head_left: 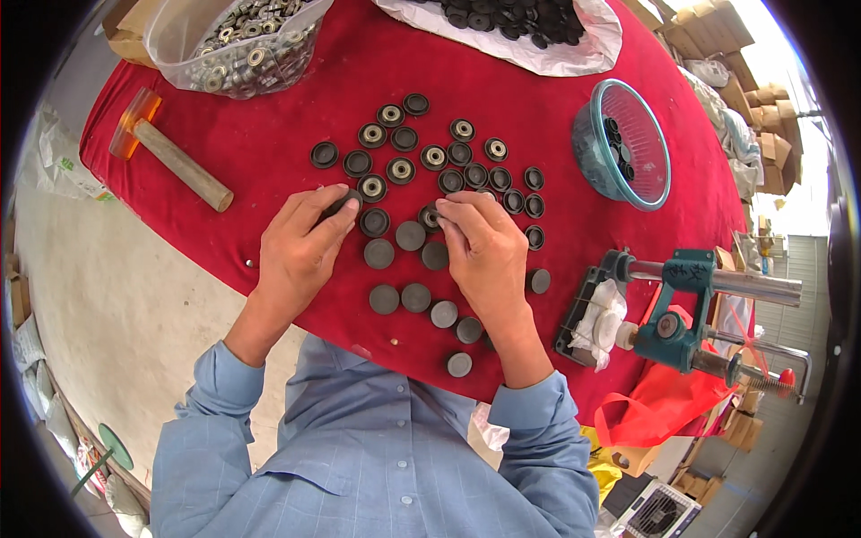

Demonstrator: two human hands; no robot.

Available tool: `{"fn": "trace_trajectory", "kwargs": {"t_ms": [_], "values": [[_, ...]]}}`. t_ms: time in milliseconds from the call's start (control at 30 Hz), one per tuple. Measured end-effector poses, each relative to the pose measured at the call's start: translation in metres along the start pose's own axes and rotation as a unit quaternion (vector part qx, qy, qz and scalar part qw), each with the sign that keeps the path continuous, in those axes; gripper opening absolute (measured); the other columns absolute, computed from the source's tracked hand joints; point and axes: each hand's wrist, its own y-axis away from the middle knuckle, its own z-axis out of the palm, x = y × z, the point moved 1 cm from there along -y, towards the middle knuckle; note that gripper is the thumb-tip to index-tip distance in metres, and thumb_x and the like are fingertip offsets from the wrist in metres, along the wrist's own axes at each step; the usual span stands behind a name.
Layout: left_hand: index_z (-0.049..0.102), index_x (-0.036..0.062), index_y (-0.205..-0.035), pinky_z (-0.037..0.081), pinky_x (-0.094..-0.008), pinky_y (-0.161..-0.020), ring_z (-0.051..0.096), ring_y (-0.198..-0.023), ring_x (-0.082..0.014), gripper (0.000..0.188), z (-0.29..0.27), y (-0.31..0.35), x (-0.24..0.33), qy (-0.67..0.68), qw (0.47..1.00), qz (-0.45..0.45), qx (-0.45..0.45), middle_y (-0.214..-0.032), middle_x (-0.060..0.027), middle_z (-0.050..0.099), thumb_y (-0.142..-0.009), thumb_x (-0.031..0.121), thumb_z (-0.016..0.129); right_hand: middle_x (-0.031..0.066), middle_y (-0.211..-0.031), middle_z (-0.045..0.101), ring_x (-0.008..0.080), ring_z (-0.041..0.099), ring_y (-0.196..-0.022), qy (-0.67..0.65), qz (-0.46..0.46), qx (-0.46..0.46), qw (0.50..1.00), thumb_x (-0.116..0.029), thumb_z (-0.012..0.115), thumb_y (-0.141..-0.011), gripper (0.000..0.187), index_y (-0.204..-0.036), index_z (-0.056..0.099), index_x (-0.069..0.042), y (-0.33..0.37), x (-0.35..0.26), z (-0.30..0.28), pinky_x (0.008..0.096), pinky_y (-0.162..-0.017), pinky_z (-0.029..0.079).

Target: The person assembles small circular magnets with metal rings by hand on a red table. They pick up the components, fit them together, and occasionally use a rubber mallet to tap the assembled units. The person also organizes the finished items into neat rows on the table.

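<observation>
My left hand (298, 249) pinches a black round cap (340, 205) between thumb and fingers, tilted just above the red cloth. My right hand (487, 254) has its thumb and fingertips closed at the edge of a cap with a metal bearing (429, 218), partly hidden by the fingers. Around and beyond both hands lie several open black caps (357, 163), some with a shiny bearing (400, 169) seated inside. Nearer to me, several caps (415, 297) rest with their flat grey-black faces up.
A clear tub of bearings (242, 67) stands at the far left, near a mallet (184, 166). Black caps fill a white sack (574, 54) at the far side. At right are a blue-green plastic basket (596, 148) and a green hand press (677, 309) on the red cloth (242, 143).
</observation>
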Motion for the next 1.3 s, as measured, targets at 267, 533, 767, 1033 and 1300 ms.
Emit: {"fn": "trace_trajectory", "kwargs": {"t_ms": [267, 533, 767, 1033, 1300], "values": [[0.078, 0.0062, -0.121, 0.059, -0.0416, -0.088, 0.071, -0.108, -0.0316, 0.039, -0.003, 0.004, 0.004, -0.079, 0.996, 0.024, -0.03, -0.125, -0.0105, 0.074, -0.083, -0.004, 0.078, 0.0075, -0.119, 0.072, 0.0287, 0.068, -0.107, 0.072, -0.054, -0.066, 0.994, 0.0, 0.071, -0.083, 0.029, -0.111, 0.077, -0.004, 0.013, -0.001, 0.001, 0.0429, -0.09, 0.057], [0.078, 0.0081, -0.125, 0.053, -0.0428, -0.093, 0.069, -0.111, -0.0306, 0.051, -0.01, 0.012, 0.009, -0.112, 0.992, 0.041, -0.049, -0.127, -0.009, 0.073, -0.079, -0.01, 0.071, 0.0047, -0.138, 0.07, 0.0226, 0.066, -0.11, 0.156, -0.076, -0.067, 0.983, -0.002, 0.072, -0.08, 0.041, -0.121, 0.078, -0.004, 0.037, -0.012, -0.005, 0.039, -0.091, 0.048], [0.077, 0.0086, -0.128, 0.051, -0.0425, -0.094, 0.068, -0.108, -0.0291, 0.053, -0.009, 0.016, 0.012, -0.119, 0.991, 0.047, -0.041, -0.126, -0.0081, 0.072, -0.08, -0.01, 0.069, 0.0032, -0.133, 0.072, 0.0215, 0.064, -0.104, 0.148, -0.062, -0.043, 0.986, -0.003, 0.07, -0.081, 0.038, -0.118, 0.077, -0.005, 0.032, -0.015, -0.006, 0.0397, -0.09, 0.045], [0.079, 0.0087, -0.123, 0.047, -0.0433, -0.094, 0.065, -0.105, -0.0277, 0.044, -0.01, 0.013, 0.009, -0.117, 0.99, 0.065, -0.033, -0.117, -0.0062, 0.071, -0.082, -0.004, 0.071, 0.0092, -0.125, 0.071, 0.0272, 0.064, -0.105, 0.117, -0.022, 0.004, 0.993, -0.007, 0.073, -0.084, 0.032, -0.116, 0.074, -0.009, 0.037, -0.001, -0.014, 0.0434, -0.092, 0.048], [0.079, 0.0093, -0.115, 0.045, -0.0436, -0.09, 0.059, -0.106, -0.0279, 0.027, -0.009, -0.024, 0.022, -0.062, 0.993, 0.077, -0.069, -0.113, -0.006, 0.065, -0.088, 0.006, 0.077, 0.0076, -0.109, 0.067, 0.0286, 0.064, -0.104, 0.253, 0.103, -0.037, 0.961, -0.015, 0.079, -0.09, 0.03, -0.12, 0.076, -0.011, 0.062, 0.035, -0.068, 0.0453, -0.089, 0.048]]}}
